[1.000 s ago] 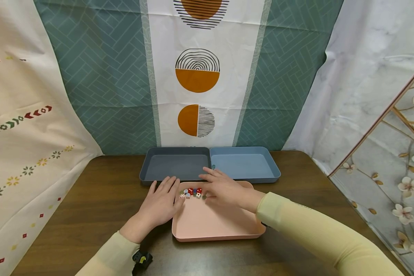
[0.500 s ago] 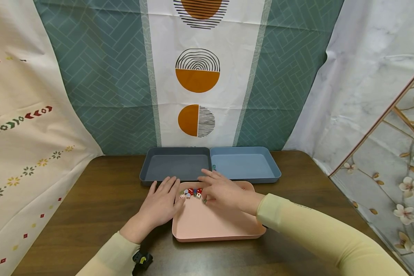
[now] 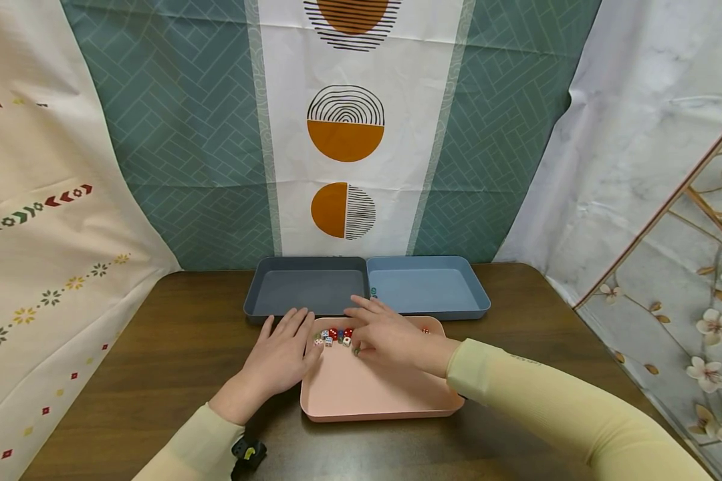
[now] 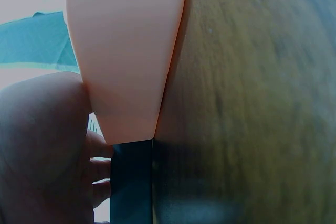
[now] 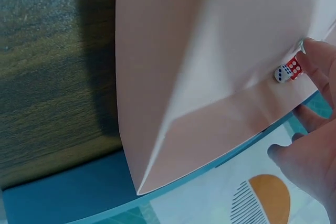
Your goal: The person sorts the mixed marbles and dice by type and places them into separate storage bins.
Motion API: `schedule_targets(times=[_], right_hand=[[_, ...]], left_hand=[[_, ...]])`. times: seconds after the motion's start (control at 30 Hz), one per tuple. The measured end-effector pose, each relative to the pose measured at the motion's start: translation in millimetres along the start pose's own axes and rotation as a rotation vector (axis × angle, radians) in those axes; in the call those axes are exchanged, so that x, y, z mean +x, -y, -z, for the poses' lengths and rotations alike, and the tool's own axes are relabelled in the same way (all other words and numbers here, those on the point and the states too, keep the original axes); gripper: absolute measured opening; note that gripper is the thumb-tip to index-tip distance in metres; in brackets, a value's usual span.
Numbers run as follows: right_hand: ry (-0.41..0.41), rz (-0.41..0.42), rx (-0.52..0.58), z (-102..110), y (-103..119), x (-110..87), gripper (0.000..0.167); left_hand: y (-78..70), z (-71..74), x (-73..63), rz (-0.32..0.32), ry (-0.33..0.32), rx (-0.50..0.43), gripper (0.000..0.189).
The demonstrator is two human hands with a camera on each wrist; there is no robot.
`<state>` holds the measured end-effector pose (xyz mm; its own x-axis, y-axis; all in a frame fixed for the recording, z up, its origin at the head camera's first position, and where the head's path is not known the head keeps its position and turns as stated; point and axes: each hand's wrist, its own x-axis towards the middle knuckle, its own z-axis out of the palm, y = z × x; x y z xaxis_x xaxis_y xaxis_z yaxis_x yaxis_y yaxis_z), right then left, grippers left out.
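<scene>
My right hand [image 3: 391, 337] reaches into the pink tray [image 3: 379, 394], pinching a small green die [image 5: 303, 45] between thumb and finger, mostly hidden by the fingertips. Beside those fingertips, in the right wrist view, lie a red die [image 5: 294, 67] and a white die [image 5: 282, 73]. Several more red, white, blue and green dice gather near the tray's back left corner, among them a white die [image 3: 328, 341]. The left hand [image 3: 283, 351] rests at the tray's left rim with its fingers extended, holding nothing.
Behind the pink tray, a dark grey tray [image 3: 309, 287] and a light blue tray [image 3: 427, 284] stand side by side. Green dice [image 3: 373, 292] show at the blue tray's left wall. One red die [image 3: 426, 331] lies toward the pink tray's back right.
My right hand has shifted slightly, and the green die has come a little toward me. A red die at the pink tray's back right has come into sight. The left hand stays still.
</scene>
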<state>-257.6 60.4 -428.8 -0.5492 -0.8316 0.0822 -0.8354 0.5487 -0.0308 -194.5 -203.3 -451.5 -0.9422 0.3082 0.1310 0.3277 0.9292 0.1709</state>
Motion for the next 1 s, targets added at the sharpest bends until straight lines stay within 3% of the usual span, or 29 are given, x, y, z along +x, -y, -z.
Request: schedule_targets(times=[0.4, 0.8, 1.0], right_hand=[[-0.02, 0.009, -0.027, 4, -4, -0.9, 0.006], [-0.044, -0.009, 0.008, 18, -12, -9.5, 0.019], [-0.093, 0.006, 0.026, 25, -17, -13.5, 0.01]], left_hand=[[0.0, -1.0, 0.7, -0.001, -0.003, 0.009, 0.071], [0.9, -1.5, 2.2, 0.001, 0.002, 0.001, 0.071], [1.1, -2.5, 2.0, 0.001, 0.007, 0.003, 0.071]])
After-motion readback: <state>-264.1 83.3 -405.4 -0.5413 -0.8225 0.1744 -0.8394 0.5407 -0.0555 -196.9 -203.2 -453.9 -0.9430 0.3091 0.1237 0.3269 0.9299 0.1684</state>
